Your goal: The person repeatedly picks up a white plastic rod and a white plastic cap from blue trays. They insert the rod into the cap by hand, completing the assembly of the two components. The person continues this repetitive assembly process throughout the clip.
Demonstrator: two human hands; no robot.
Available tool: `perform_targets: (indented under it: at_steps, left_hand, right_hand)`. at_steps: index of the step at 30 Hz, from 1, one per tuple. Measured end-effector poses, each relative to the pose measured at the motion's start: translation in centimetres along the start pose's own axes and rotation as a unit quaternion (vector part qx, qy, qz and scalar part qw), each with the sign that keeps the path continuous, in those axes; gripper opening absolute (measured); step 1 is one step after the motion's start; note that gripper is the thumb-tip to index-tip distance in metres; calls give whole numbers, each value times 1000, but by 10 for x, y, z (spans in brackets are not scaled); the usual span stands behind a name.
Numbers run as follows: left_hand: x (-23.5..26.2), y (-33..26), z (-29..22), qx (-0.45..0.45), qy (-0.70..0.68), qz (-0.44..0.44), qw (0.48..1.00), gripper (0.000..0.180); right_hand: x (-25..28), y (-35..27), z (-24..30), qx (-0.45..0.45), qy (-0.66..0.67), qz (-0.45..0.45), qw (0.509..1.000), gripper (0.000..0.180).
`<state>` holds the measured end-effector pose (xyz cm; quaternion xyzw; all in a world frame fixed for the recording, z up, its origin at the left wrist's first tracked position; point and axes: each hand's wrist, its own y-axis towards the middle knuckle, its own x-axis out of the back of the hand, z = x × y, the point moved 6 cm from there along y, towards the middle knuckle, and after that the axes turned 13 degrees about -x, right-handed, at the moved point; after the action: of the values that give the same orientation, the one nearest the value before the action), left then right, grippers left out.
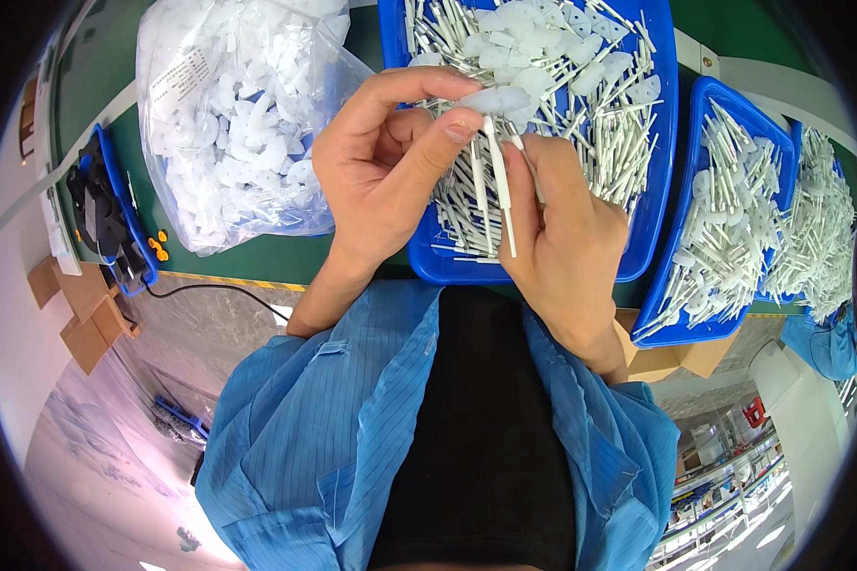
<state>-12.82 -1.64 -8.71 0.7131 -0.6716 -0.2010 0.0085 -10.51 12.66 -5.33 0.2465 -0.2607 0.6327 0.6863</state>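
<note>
Left hand [381,162], 1: thumb and index finger pinched nearly closed, 1 translucent white piece [497,101] held at their tips. Right hand [567,228], 1: fingers curled, slim white rods [499,176], at least 2, gripped between thumb and fingers. Rod tops are set at the piece's lower edge; whether they are joined cannot be told. Piece and rods are held above a large blue tray [457,272], heaped with similar parts. Clear bag [238,124], 1, filled with white pieces, placed left of the tray.
</note>
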Motion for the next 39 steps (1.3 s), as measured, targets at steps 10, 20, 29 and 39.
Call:
perform_targets:
  at_steps: [10, 20, 29, 39]
  left_hand:
    - [4, -1, 1, -5, 29, 20, 999, 20]
    - [4, -2, 0, 5, 33, 33, 999, 20]
    - [0, 1, -5, -123, 111, 86, 982, 20]
    - [-3, 3, -7, -208, 171, 142, 952, 21]
  right_hand:
    - [6, 0, -6, -95, 131, 123, 979, 9]
    - [7, 5, -12, -126, 169, 175, 962, 13]
    - [16, 8, -14, -207, 178, 188, 943, 18]
    - [22, 11, -11, -161, 106, 193, 962, 23]
